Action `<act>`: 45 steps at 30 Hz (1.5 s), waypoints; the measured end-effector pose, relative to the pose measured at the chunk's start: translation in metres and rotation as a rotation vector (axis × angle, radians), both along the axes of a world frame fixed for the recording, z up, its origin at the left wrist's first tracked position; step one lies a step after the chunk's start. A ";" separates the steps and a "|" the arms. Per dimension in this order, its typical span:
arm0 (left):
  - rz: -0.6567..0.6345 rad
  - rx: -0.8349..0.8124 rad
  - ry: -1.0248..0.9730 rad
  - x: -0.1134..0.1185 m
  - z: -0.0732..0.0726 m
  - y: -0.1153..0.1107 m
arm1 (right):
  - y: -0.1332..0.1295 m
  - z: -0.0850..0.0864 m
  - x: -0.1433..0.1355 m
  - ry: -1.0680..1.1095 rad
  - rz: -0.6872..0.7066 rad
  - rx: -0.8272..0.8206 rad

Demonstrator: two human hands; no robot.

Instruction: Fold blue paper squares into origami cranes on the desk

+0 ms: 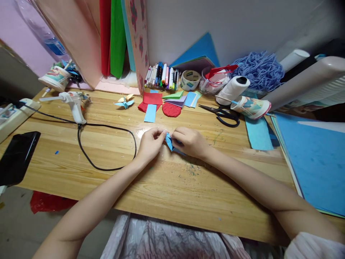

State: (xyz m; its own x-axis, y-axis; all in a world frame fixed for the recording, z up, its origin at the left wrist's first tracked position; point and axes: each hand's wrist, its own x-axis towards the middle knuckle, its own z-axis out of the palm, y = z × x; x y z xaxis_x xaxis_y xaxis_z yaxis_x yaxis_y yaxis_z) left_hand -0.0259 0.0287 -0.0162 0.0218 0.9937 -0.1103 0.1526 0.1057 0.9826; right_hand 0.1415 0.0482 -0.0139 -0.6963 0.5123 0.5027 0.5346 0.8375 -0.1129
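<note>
A small folded piece of blue paper (169, 142) is held between both hands over the middle of the wooden table (151, 190). On its left side, my left hand (151, 143) pinches the paper with thumb and index finger. My right hand (190, 142) has its fingers curled round the right side of the same paper, hiding part of it. Behind the hands lie a round red piece (171, 110), a red paper strip (152, 98) and a light blue strip (150, 113).
A white glue gun (77, 108) stands at the left, its black cable (107, 168) looping near my left hand. Black scissors (225, 115) lie behind my right hand. A phone (18, 156), paper cup (252, 107), markers (161, 75) and blue sheets (315, 158) surround the work area.
</note>
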 end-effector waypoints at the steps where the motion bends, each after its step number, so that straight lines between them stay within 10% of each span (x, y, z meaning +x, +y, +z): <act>1: -0.009 -0.006 0.007 0.000 0.000 0.000 | 0.000 -0.003 0.000 0.053 -0.011 -0.050; 24: 0.117 0.170 0.122 -0.002 0.007 -0.003 | -0.003 -0.010 0.003 0.083 0.031 0.070; 35: -0.083 0.022 0.107 -0.005 0.001 0.000 | -0.001 -0.013 0.004 0.141 0.052 0.030; 45: -0.029 -0.080 0.239 -0.017 0.008 0.004 | 0.008 -0.001 0.011 0.509 0.096 -0.678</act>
